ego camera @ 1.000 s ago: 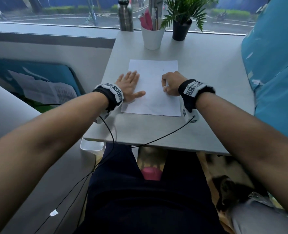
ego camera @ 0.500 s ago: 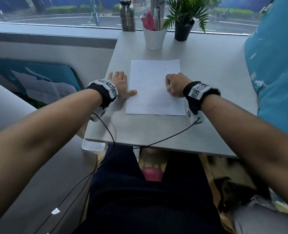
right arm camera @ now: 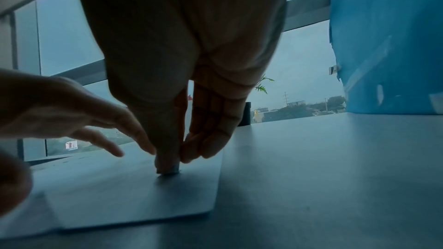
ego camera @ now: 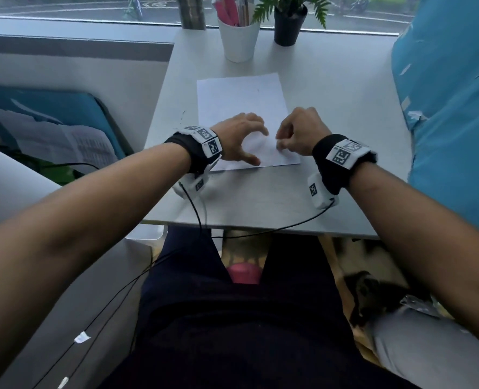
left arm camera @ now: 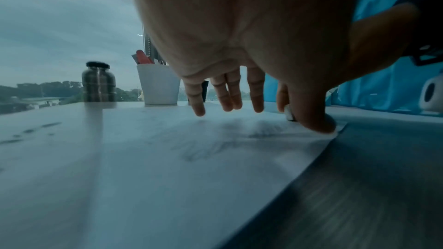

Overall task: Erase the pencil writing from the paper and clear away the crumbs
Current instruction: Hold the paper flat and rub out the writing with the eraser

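A white sheet of paper [ego camera: 238, 102] lies on the grey table [ego camera: 331, 113], with faint pencil smudges [left arm camera: 215, 149] near its front edge. My left hand [ego camera: 260, 146] hovers over the sheet's near part with fingers spread, its thumb [left arm camera: 314, 122] pressing the paper down. My right hand [ego camera: 280, 144] pinches a small white eraser [right arm camera: 171, 171] between thumb and fingers, and the eraser's tip touches the paper beside the left thumb. Dark crumbs [ego camera: 182, 115] lie on the table just left of the sheet.
A white cup of pens [ego camera: 238, 37], a black potted plant [ego camera: 290, 26] and a metal bottle [left arm camera: 98, 84] stand at the table's far edge by the window. A blue covered object [ego camera: 451, 108] borders the table's right side. Cables [ego camera: 260, 231] hang off the front edge.
My left hand moved from the paper's left edge onto its near middle and lifted its fingers. The right hand with the eraser shifted toward the front of the sheet.
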Demonstrator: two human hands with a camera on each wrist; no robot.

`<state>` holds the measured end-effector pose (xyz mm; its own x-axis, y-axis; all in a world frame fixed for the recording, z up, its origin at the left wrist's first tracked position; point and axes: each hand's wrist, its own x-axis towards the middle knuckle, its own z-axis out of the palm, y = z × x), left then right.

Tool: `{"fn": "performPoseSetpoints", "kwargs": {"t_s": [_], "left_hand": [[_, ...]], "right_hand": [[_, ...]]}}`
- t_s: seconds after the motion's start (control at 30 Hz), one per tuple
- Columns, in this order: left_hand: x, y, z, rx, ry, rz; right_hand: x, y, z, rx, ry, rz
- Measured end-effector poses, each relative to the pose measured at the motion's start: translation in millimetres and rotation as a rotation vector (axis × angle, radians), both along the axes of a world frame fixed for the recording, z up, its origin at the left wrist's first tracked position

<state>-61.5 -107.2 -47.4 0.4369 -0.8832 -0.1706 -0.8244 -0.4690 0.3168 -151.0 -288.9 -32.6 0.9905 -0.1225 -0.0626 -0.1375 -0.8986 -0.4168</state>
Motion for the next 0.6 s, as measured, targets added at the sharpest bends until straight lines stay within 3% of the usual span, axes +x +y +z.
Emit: {"fn": "performPoseSetpoints", "kwargs": {"t_s": [0.3,0.6], "left_hand": [[9.6,-18.5,7.7,0.225,-0.064,-0.043],[19.3,-27.9,2.7,0.336,0.035,-0.019]], "right_hand": [[6.6,-10.2,1.3,0.017,-0.031,-0.093],[19.2,-14.6,3.5,0.080,-0.030,-0.224]]}}
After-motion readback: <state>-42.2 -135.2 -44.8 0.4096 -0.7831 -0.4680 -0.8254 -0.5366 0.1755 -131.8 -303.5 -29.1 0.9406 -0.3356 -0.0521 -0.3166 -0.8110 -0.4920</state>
